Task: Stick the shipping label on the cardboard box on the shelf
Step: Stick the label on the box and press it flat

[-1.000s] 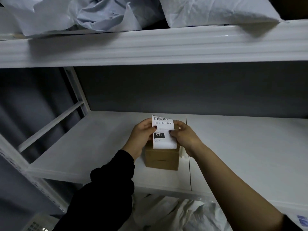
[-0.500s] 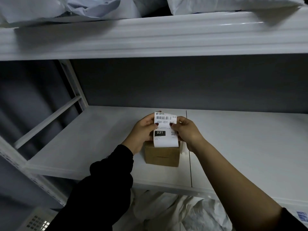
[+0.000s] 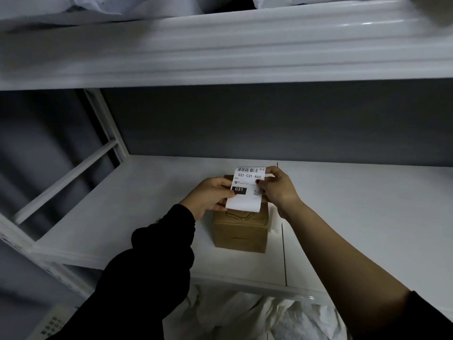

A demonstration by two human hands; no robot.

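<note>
A small brown cardboard box (image 3: 240,233) stands near the front of the white shelf (image 3: 137,209). Above its top I hold a white shipping label (image 3: 246,192) printed with a barcode and "031-031-A60". My left hand (image 3: 209,196) pinches the label's left edge. My right hand (image 3: 278,186) pinches its right edge and top corner. The label hangs tilted over the box's far half, and whether it touches the box top is hidden. A thin white strip shows beside the box's right side.
An upper white shelf beam (image 3: 220,47) runs overhead with pale plastic mailers (image 3: 122,6) on it. White bags (image 3: 245,315) lie below the shelf. A diagonal brace (image 3: 66,180) crosses the left side. A dark wall backs the shelf.
The label now lies lower and flatter over the box than a second ago. My right hand has shifted up to its top right corner.
</note>
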